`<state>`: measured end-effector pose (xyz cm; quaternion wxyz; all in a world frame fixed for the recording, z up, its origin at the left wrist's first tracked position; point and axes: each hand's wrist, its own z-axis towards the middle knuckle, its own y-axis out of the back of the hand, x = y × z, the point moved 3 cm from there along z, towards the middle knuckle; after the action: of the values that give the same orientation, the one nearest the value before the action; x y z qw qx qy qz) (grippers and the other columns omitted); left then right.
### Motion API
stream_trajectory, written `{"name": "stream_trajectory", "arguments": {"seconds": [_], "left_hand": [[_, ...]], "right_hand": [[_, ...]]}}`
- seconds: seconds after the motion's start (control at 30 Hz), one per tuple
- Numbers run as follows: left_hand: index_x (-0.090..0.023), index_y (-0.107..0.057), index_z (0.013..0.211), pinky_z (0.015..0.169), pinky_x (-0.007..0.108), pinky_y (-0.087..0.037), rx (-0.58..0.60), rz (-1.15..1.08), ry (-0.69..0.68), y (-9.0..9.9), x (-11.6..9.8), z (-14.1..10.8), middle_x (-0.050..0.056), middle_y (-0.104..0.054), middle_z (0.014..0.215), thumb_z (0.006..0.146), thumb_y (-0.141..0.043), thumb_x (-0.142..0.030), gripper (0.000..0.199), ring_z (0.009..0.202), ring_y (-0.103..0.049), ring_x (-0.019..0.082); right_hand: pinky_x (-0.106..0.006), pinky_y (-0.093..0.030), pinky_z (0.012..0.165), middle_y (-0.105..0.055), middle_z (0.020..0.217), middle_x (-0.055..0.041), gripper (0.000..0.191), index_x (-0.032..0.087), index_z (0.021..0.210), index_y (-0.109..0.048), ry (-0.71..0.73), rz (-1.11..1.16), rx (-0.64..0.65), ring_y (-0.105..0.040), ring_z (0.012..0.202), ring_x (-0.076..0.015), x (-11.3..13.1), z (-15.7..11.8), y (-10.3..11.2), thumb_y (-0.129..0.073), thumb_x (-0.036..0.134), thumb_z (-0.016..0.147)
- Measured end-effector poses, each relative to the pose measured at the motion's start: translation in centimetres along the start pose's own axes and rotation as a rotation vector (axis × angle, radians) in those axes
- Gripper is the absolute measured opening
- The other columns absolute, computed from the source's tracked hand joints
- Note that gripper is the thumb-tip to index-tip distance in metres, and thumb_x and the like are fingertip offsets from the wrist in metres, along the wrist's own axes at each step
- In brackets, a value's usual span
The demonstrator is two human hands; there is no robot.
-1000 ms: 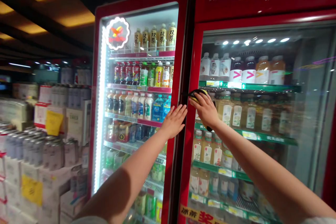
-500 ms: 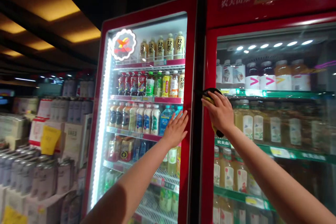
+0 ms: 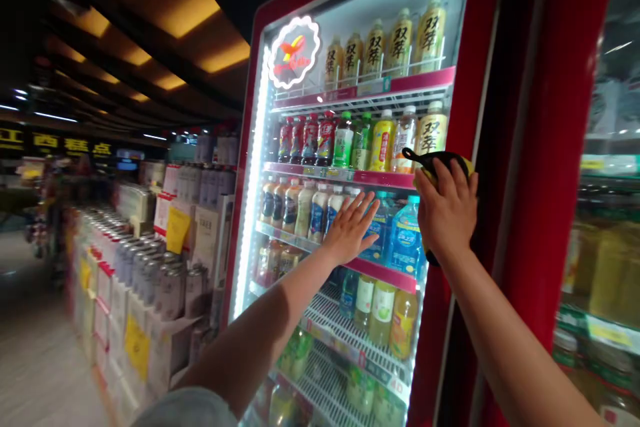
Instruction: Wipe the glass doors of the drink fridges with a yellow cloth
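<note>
My left hand [image 3: 350,230] is flat with its fingers spread, at the glass door of the lit red-framed drinks fridge [image 3: 483,80]. Behind it stand white bottles and a blue bottle [image 3: 404,233]; whether the palm touches the glass I cannot tell. My right hand [image 3: 447,210] is over a black-and-yellow pad [image 3: 431,159] with a small black loop, keeping it at the right side of the door, by the red frame. Most of the pad is hidden under my palm and fingers.
A second red fridge [image 3: 543,213] with bottles stands close on the right. To the left, stacked boxes [image 3: 163,340] carry rows of cans [image 3: 173,290] and yellow price cards [image 3: 177,230]. The pale floor [image 3: 45,347] runs along them.
My view has turned left and come closer to the lit fridge. My right hand has moved with the pad from the right fridge's frame to the lit fridge's door. My left hand stays spread.
</note>
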<state>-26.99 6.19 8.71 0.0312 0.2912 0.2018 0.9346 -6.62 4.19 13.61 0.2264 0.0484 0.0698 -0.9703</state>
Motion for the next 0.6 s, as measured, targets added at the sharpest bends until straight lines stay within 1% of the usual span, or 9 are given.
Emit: {"name": "stream_trajectory", "arguments": {"seconds": [0.07, 0.13, 0.2, 0.27, 0.4, 0.47, 0.5, 0.57, 0.6], "left_hand": [[-0.019, 0.004, 0.165, 0.133, 0.049, -0.015, 0.017, -0.005, -0.005, -0.6, 2.0, -1.3, 0.009, -0.009, 0.175, 0.103, -0.047, -0.046, 0.085, 0.162, -0.003, 0.023], [-0.02, 0.004, 0.165, 0.133, 0.049, -0.013, 0.026, -0.015, -0.033, -1.2, 3.7, -2.5, 0.008, -0.009, 0.175, 0.102, -0.048, -0.045, 0.085, 0.162, -0.003, 0.023], [-0.021, 0.003, 0.165, 0.133, 0.05, -0.013, 0.025, -0.026, -0.06, -1.8, 5.5, -3.9, 0.007, -0.008, 0.175, 0.102, -0.05, -0.043, 0.086, 0.162, -0.003, 0.024], [-0.021, 0.002, 0.166, 0.133, 0.051, -0.014, 0.02, -0.038, -0.07, -2.4, 7.6, -5.6, 0.007, -0.01, 0.175, 0.101, -0.052, -0.042, 0.087, 0.162, -0.004, 0.024], [-0.019, -0.004, 0.166, 0.133, 0.051, -0.014, 0.05, -0.048, -0.096, -3.9, 12.9, -10.0, 0.008, -0.015, 0.174, 0.101, -0.051, -0.042, 0.083, 0.162, -0.007, 0.026], [-0.018, -0.012, 0.166, 0.133, 0.052, -0.014, 0.084, -0.053, -0.121, -4.8, 15.4, -12.3, 0.008, -0.018, 0.174, 0.103, -0.048, -0.043, 0.077, 0.162, -0.009, 0.026], [-0.018, -0.016, 0.165, 0.132, 0.052, -0.014, 0.097, -0.059, -0.131, -5.2, 16.5, -13.4, 0.008, -0.018, 0.174, 0.103, -0.047, -0.044, 0.073, 0.162, -0.01, 0.026], [-0.02, -0.021, 0.164, 0.132, 0.051, -0.015, 0.11, -0.077, -0.143, -6.0, 18.6, -15.6, 0.006, -0.019, 0.173, 0.104, -0.046, -0.044, 0.069, 0.161, -0.012, 0.025], [-0.021, -0.022, 0.164, 0.132, 0.051, -0.016, 0.111, -0.087, -0.145, -6.4, 19.5, -16.7, 0.006, -0.019, 0.173, 0.104, -0.047, -0.043, 0.069, 0.161, -0.012, 0.024]], "right_hand": [[-0.072, -0.025, 0.121, -0.054, 0.153, -0.0152, 0.045, 0.023, 0.14, -0.064, 0.003, -0.001, 0.009, -0.038, 0.149, -0.0436, 1.1, 0.1, -0.8, -0.047, 0.017, 0.1], [-0.07, -0.025, 0.122, -0.053, 0.154, -0.014, 0.046, 0.024, 0.141, -0.063, 0.008, -0.016, 0.034, -0.037, 0.149, -0.0421, 3.0, 0.3, -2.1, -0.048, 0.016, 0.098], [-0.069, -0.026, 0.123, -0.052, 0.155, -0.0118, 0.048, 0.026, 0.143, -0.061, 0.016, -0.036, 0.061, -0.037, 0.15, -0.0394, 5.4, 0.5, -4.0, -0.049, 0.016, 0.097], [-0.07, -0.027, 0.123, -0.052, 0.156, -0.0103, 0.049, 0.028, 0.144, -0.059, 0.009, -0.049, 0.061, -0.037, 0.15, -0.0378, 7.8, 0.7, -6.2, -0.05, 0.018, 0.097], [-0.074, -0.026, 0.121, -0.049, 0.157, -0.012, 0.053, 0.027, 0.149, -0.054, -0.05, -0.056, 0.019, -0.035, 0.151, -0.0393, 13.2, 0.2, -10.4, -0.049, 0.02, 0.097], [-0.075, -0.025, 0.121, -0.049, 0.157, -0.0122, 0.054, 0.028, 0.151, -0.052, -0.037, -0.051, 0.03, -0.035, 0.151, -0.0393, 16.1, -0.8, -12.3, -0.048, 0.019, 0.098], [-0.075, -0.025, 0.121, -0.05, 0.157, -0.012, 0.055, 0.029, 0.152, -0.051, -0.006, -0.046, 0.057, -0.035, 0.151, -0.0388, 17.5, -1.6, -13.0, -0.048, 0.018, 0.098], [-0.072, -0.027, 0.122, -0.051, 0.157, -0.0112, 0.055, 0.03, 0.152, -0.051, 0.1, -0.03, 0.153, -0.037, 0.151, -0.0367, 19.9, -3.8, -13.9, -0.048, 0.017, 0.099], [-0.07, -0.028, 0.122, -0.052, 0.156, -0.0105, 0.055, 0.031, 0.152, -0.051, 0.16, -0.024, 0.21, -0.039, 0.15, -0.0353, 20.7, -4.9, -14.1, -0.049, 0.016, 0.099]]}}
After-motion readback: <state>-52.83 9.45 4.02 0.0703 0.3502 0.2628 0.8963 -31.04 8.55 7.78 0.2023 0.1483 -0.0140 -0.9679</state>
